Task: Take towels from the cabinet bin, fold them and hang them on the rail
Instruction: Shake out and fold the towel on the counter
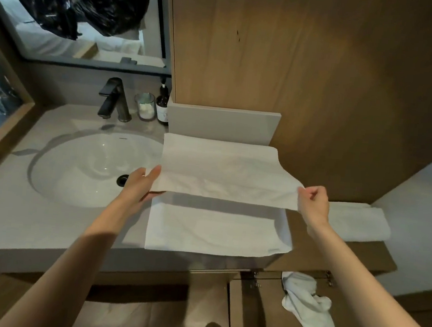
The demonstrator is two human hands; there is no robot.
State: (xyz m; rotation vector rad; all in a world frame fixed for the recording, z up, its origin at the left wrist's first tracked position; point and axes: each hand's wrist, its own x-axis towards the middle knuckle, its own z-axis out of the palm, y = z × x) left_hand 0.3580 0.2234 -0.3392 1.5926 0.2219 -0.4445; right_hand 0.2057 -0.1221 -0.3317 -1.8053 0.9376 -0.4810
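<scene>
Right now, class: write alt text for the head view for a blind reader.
The left hand and right hand each hold a corner of a white towel, half lifted off the counter beside a sink. A crumpled towel hangs below.

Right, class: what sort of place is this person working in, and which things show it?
Probably a bathroom, perhaps a hotel's: a sink with a black tap, a pump bottle beside it, and a white towel on the counter.

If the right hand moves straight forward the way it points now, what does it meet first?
Probably the wooden wall, near the right end of the grey upstand; the right hand holds the towel corner. Depth is unclear.
</scene>
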